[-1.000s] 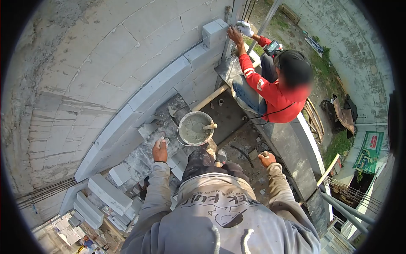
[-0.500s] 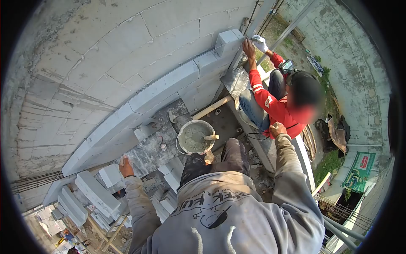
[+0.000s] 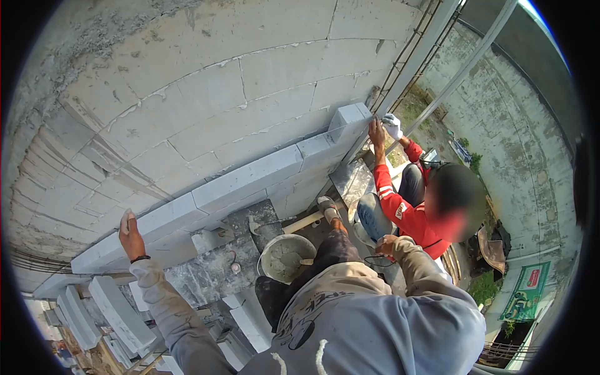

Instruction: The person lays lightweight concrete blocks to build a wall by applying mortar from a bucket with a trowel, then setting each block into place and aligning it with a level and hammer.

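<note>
My left hand (image 3: pixel 132 237) is raised with its fingers stretched out, the fingertips right at the top of the curving row of light grey blocks (image 3: pixel 169 215). A dark band is on its wrist. In front of my torso, my right hand (image 3: pixel 385 245) is closed, and a thin black cord (image 3: pixel 372 257) loops out beside it. A bucket (image 3: pixel 263 257) of wet grey mortar stands by my knees, with a wooden tool handle (image 3: pixel 306 262) over its rim. Left of it lies a mortar-smeared board (image 3: pixel 206 273) with a small round item (image 3: pixel 235 268) on it.
A co-worker in a red jacket (image 3: pixel 409 215) crouches at the right, both hands at the end block (image 3: pixel 350 119) near an upright metal post (image 3: pixel 420 53). Loose blocks (image 3: pixel 122 312) are stacked at lower left. My foot (image 3: pixel 327 208) is beside a wooden pole (image 3: pixel 303 223).
My left hand has moved from beside the board up to the block row. My torso leans more to the left, and one foot has come forward beside the pole. The co-worker's hands remain at the block.
</note>
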A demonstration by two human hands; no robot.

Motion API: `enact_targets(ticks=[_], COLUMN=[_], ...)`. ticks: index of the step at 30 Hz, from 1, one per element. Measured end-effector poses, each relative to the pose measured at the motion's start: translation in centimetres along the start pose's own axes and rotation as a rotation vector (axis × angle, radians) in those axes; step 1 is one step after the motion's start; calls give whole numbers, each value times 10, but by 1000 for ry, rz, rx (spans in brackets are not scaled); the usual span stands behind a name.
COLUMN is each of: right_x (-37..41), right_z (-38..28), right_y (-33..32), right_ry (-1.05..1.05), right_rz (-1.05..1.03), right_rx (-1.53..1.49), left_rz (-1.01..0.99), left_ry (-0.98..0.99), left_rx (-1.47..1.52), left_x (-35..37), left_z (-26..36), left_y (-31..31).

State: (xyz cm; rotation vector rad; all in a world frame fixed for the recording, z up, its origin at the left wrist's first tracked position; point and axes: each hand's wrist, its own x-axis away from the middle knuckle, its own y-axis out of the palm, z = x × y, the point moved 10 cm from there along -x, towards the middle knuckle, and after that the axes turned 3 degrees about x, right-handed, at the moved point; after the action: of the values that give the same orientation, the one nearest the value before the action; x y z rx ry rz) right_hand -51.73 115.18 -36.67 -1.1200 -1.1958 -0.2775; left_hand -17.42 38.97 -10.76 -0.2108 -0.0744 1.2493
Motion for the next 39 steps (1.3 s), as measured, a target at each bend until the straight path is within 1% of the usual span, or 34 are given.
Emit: enact_targets(ticks=[2, 3, 5, 6, 8, 9, 10, 12, 13, 14, 15, 16, 17, 18, 19, 20, 21, 22, 23, 25, 26, 28, 30, 34, 35, 39], right_x=[0, -14, -27, -84, -96, -106, -115, -131, -134, -140, -134, -133, -136, -129, -129, -147, -191, -219, -242, -273, -281, -288, -289, -287, -285, -268], right_z=[-2, 1, 41, 88, 96, 105, 116, 149, 168, 192, 210, 233, 260, 271, 284, 307, 351, 355, 349, 336, 333, 336, 340, 342, 342, 323], right_y=[-115, -152, -246, -255, -296, -314, -329, -348, -358, -367, -375, -385, -396, -414, -431, -445, -443, -444, -441, -440, -444, -451, -456, -462, -464, -465], right_ry=[81, 92, 245, 177, 204, 187, 168, 230, 345, 346, 447, 479, 543, 475, 514, 448, 317, 274, 272, 261, 257, 253, 248, 231, 222, 150], right_rz=[200, 191, 679, 778, 960, 1052, 1140, 1119, 1125, 1212, 1201, 1313, 1393, 1495, 1513, 1460, 1292, 1134, 1049, 955, 941, 927, 919, 922, 932, 1001], right_rx=[-84, -74, -467, -545, -635, -577, -511, -608, -539, -493, -623, -564, -488, -479, -439, -508, -785, -910, -839, -731, -700, -656, -630, -601, -592, -516], left_rz=[-5, -8, 23, 4, 103, 120, 96, 200, 233, 267, 348, 432, 493, 553, 498, 471, 444, 479, 515, 512, 503, 496, 561, 569, 518, 553], left_ry=[262, 246, 266, 271, 246, 387, 384, 439, 426, 418, 328, 237, 262, 287, 314, 328, 343, 253, 160, 139, 126, 126, 119, 150, 135, 93], left_rx=[-160, -154, -163, -169, -416, -522, -523, -487, -456, -425, -447, -469, -430, -387, -437, -466, -494, -413, -331, -296, -247, -250, -225, -205, -272, -236], left_x=[-2, -6, -21, -32, -42, -49, -63, -80, -97, -120, -152, -172, -169, -166, -170, -169, -168, -164, -160, -149, -145, -142, -138, -137, -139, -142], left_z=[36, 28, 23, 22, 12, 28, 39, 69, 67, 62, 46, 32, 36, 40, 42, 44, 45, 40, 34, 38, 38, 40, 43, 47, 47, 43], left_y=[33, 47, 79, 108, 151, 176, 203, 240, 253, 260, 244, 226, 228, 229, 230, 233, 236, 233, 231, 245, 252, 261, 264, 271, 273, 269])
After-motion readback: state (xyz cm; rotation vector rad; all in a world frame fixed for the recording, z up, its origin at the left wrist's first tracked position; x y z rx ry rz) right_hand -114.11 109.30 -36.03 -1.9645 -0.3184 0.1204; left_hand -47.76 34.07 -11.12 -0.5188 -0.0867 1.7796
